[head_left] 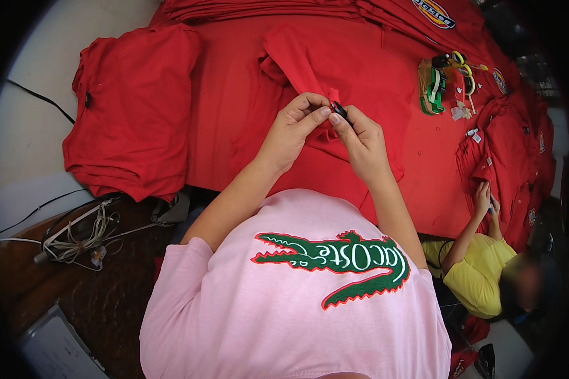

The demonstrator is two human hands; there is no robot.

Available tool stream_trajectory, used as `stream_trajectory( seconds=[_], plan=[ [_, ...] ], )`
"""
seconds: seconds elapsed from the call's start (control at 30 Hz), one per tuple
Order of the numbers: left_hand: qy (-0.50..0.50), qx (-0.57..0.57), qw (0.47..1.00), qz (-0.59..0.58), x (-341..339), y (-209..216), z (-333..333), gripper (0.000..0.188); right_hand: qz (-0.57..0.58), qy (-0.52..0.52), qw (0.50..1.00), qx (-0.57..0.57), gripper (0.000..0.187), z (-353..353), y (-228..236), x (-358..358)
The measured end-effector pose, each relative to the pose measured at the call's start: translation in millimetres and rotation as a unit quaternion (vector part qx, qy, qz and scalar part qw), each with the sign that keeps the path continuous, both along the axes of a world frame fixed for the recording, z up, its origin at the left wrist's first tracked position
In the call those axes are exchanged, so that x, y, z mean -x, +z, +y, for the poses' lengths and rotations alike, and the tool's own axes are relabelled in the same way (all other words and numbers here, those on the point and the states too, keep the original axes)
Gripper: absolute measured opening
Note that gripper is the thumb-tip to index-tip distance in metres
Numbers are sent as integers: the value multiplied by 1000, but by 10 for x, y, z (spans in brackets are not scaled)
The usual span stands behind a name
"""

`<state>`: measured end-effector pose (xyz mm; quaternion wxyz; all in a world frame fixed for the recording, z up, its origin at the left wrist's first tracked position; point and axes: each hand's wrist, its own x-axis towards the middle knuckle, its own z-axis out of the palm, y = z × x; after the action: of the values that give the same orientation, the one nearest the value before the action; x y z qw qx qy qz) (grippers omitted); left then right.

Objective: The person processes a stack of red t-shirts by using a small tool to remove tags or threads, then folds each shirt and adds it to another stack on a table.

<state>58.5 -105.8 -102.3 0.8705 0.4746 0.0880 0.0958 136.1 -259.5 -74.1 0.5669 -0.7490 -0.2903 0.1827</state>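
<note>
My left hand (295,128) is closed in a pinch on the edge of a red garment (291,60), a narrow sleeve-like part of which runs up and away from my fingers. In my right hand (365,140), thumb and fingers grip a small black tool (340,112) that looks like thread snips. Its tip meets the red cloth right beside my left fingertips, and the fingers hide most of its shape. The rest of the garment lies loosely spread on the table under both hands.
Folded red garments (133,107) are stacked at the left. Tape rolls and a green dispenser (432,91) stand at the right. A co-worker in a yellow shirt (480,271) handles red garments (506,151) at far right. Tangled cables (85,234) lie at lower left.
</note>
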Motion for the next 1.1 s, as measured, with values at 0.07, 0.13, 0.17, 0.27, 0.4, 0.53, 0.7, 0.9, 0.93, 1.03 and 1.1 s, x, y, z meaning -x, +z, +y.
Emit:
stream_trajectory(
  seconds=[0.07,0.13,0.17,0.27,0.4,0.53,0.7,0.9,0.93,1.03,1.1],
  plan=[
    [5,-6,1000,2,2,-24,3,10,-28,-2,999,16,31,7,53,5],
    [6,-7,1000,2,-1,-10,-3,9,-34,-1,999,7,31,4,19,0],
    [6,-7,1000,2,-2,-6,-5,9,-37,-1,999,2,31,1,-5,-1],
    [3,-19,1000,0,-3,-13,8,9,-50,-9,999,7,30,-23,-58,21],
    [14,-83,996,11,17,-20,17,9,6,-26,999,-33,31,-98,-189,45],
    [7,-295,955,6,69,11,67,10,31,-89,995,-30,31,-231,-229,-16],
    [-192,-649,729,-104,434,-323,244,18,-100,-226,963,109,29,-847,-720,-443],
    [-162,-481,856,100,1055,-674,593,22,-184,-286,818,465,34,-2177,-1476,-520],
    [-125,-467,865,135,1113,-717,637,21,-190,-286,817,463,34,-2332,-1551,-485],
    [-39,-421,880,214,1261,-930,661,17,-257,-284,810,444,32,-2442,-1596,-417],
    [-25,-393,889,233,1271,-1022,613,16,-361,-281,789,410,28,-2306,-1539,-418]
  ],
)
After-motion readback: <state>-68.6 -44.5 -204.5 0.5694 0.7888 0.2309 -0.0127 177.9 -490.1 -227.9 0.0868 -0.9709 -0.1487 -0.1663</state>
